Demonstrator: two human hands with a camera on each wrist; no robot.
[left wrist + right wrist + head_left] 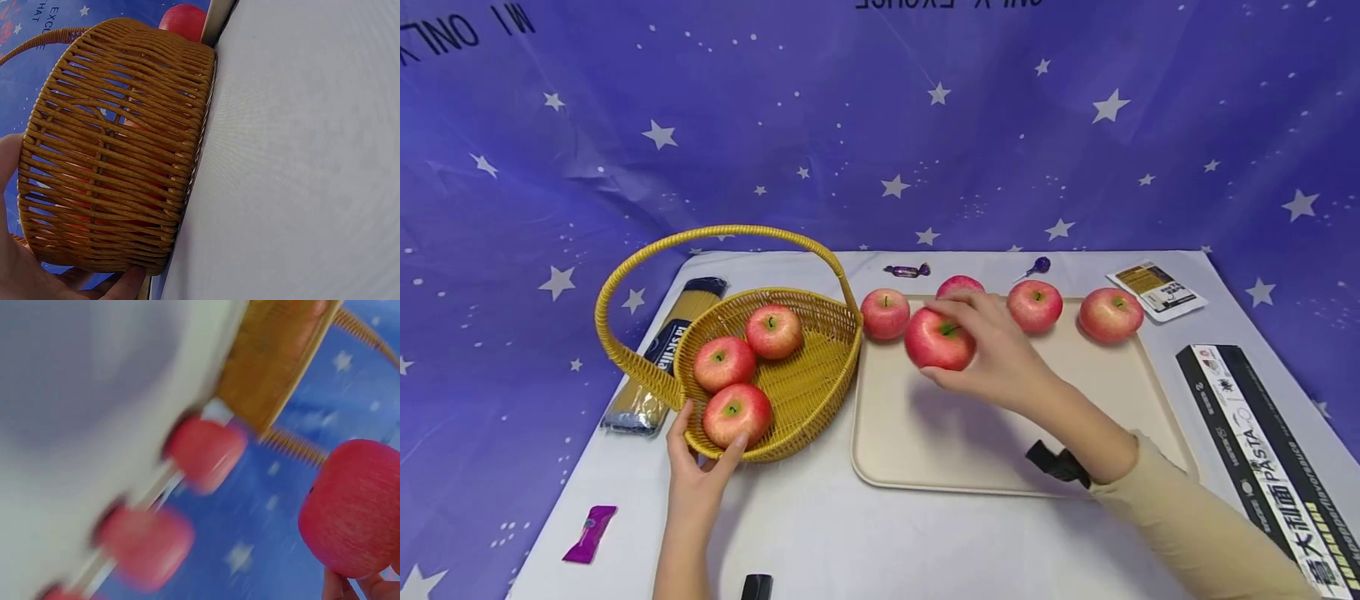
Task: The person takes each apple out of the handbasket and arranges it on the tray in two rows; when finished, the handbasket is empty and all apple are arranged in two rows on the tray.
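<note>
My right hand [1000, 354] grips a red apple [938, 340] above the left part of a beige tray [1000, 450]. In the right wrist view the held apple [353, 509] appears at the right edge, fingers beneath it. A yellow wicker basket [816, 400] with a tall handle stands left of the tray and has three apples inside, one of them a near apple [737, 415]. My left hand [696, 475] holds the basket's near left rim, thumb over the edge; in the left wrist view its fingers touch the woven side [112, 156].
Along the tray's far edge sit several apples, including a right-hand apple [1111, 315]. Behind are a wrapped candy [907, 271] and a lollipop [1039, 266]. A pasta box [1262, 458] and a food packet [1156, 290] lie right; a spaghetti bag [662, 354] and purple sweet [591, 534] lie left.
</note>
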